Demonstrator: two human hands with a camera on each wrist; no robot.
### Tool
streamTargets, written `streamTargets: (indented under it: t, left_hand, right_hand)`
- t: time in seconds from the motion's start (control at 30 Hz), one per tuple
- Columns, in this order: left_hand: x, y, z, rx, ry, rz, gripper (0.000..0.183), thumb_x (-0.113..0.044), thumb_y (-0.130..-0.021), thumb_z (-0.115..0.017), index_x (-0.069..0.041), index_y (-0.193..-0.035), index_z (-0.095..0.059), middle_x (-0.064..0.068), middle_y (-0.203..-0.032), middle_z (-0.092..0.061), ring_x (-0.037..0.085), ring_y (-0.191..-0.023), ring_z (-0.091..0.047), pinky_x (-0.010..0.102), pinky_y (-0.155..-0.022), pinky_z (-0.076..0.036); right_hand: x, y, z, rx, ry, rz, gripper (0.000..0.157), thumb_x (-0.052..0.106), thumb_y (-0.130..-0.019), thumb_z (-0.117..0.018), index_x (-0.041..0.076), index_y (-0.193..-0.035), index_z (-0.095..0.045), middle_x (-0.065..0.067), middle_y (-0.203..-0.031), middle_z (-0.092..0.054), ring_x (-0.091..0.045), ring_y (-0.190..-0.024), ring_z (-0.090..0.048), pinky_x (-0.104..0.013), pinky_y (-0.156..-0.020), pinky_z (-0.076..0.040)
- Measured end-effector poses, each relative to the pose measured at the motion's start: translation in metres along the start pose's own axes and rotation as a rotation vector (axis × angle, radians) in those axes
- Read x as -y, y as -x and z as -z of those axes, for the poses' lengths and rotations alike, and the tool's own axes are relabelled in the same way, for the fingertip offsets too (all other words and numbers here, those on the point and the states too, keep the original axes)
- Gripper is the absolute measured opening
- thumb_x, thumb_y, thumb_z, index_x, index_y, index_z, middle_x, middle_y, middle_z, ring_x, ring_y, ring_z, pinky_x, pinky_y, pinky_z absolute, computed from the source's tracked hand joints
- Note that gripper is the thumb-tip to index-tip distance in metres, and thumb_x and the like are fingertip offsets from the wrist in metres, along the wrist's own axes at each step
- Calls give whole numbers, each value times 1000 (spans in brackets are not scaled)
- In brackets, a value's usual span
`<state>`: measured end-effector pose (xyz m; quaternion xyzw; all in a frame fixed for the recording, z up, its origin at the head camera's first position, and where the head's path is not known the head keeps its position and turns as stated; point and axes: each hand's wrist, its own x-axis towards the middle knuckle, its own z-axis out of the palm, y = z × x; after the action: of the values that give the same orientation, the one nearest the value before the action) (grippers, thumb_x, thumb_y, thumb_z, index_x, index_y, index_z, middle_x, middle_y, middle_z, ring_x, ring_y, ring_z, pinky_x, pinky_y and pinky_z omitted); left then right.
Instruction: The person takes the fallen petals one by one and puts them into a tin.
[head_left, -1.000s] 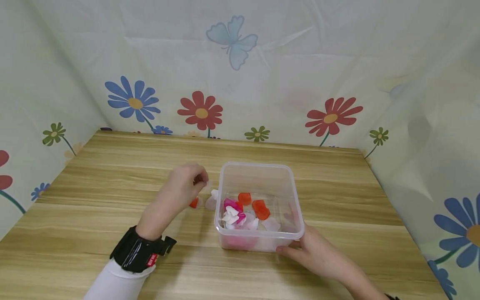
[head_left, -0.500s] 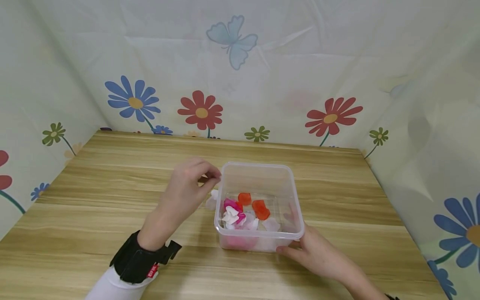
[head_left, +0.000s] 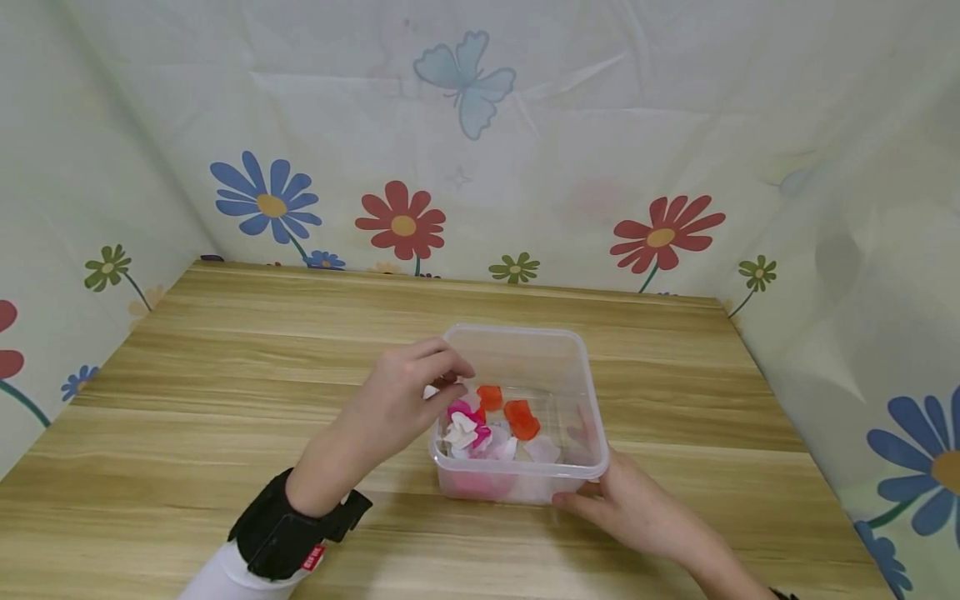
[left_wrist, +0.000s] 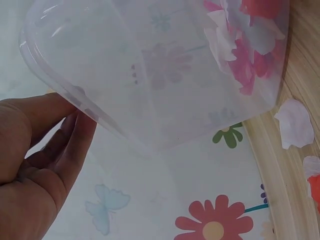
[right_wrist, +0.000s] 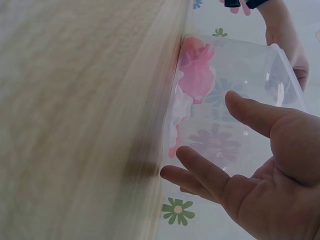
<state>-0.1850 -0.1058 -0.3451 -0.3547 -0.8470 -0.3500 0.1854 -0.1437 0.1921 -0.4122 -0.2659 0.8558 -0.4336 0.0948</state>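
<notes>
A clear square plastic box [head_left: 517, 471] holds several artificial petals: orange petals [head_left: 521, 419], magenta petals [head_left: 460, 408], white and pale ones. My left hand [head_left: 412, 387] is over the box's left rim, fingertips slightly apart inside it; in the left wrist view the fingers [left_wrist: 75, 145] are by the rim, and no petal shows in them. At the near right corner my right hand [head_left: 630, 504] touches the box, thumb at the front wall. Its straight fingers [right_wrist: 202, 170] and thumb are spread beside the clear wall in the right wrist view.
On the wooden table [head_left: 262, 333], a pale petal [left_wrist: 295, 124] lies beside the box, with an orange petal [left_wrist: 315, 187] close by. The left hand mostly hides these petals from the head camera. A floral cloth [head_left: 540, 167] surrounds the table.
My left hand has moved right from beside the box to above its left rim, and its fingers have parted. A pale petal now shows near the magenta ones. The right hand has stayed put.
</notes>
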Motion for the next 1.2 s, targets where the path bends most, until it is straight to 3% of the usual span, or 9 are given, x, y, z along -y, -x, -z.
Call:
streamTargets:
  t: [0.2,0.37,0.53,0.8,1.0,1.2]
  left_hand:
    - [1,0,0,5,-4,-6,26,2,-77,-82,-7,-99,-71,-3,-94,-63,8,-81,-64,13,-75,-48]
    - [5,-1,4,-36,2,0,24,1,-79,-81,-5,-99,-70,-2,-95,-63,9,-81,-64,15,-75,-49]
    - [15,0,8,-86,-41,60,21,0,-80,-80,-4,-97,-70,0,-94,-63,10,-81,-64,16,-76,-50]
    - [35,1,7,-103,-58,167,14,-1,-83,-77,-3,-96,-71,0,-90,-63,11,-77,-63,18,-70,-51]
    - [48,4,6,-64,-99,271,11,-6,-86,-76,-4,-96,-71,0,-89,-62,12,-76,-60,19,-68,-51]
    - [63,7,1,38,-153,395,10,-4,-86,-75,-4,-95,-71,4,-91,-63,17,-79,-63,23,-68,-51]
  right_hand:
    - [0,0,0,6,-9,-5,85,8,-87,-76,10,-151,-20,-9,-122,-56,-19,-108,-59,-24,-90,-46]
    - [-1,0,0,16,-35,0,82,8,-87,-75,10,-150,-22,-10,-122,-56,-19,-107,-59,-24,-90,-47]
    - [-1,0,0,16,-32,4,81,8,-87,-76,9,-149,-23,-8,-120,-57,-18,-105,-60,-24,-89,-47]
    - [-1,0,0,6,11,9,89,10,-87,-76,7,-152,-15,-9,-122,-57,-18,-108,-59,-24,-90,-46]
    - [-2,0,0,7,8,23,90,9,-87,-75,5,-152,-13,-9,-121,-57,-17,-107,-59,-24,-90,-46]
    - [-3,1,-1,5,4,25,92,9,-87,-76,5,-153,-11,-9,-122,-57,-17,-107,-59,-24,-90,-46]
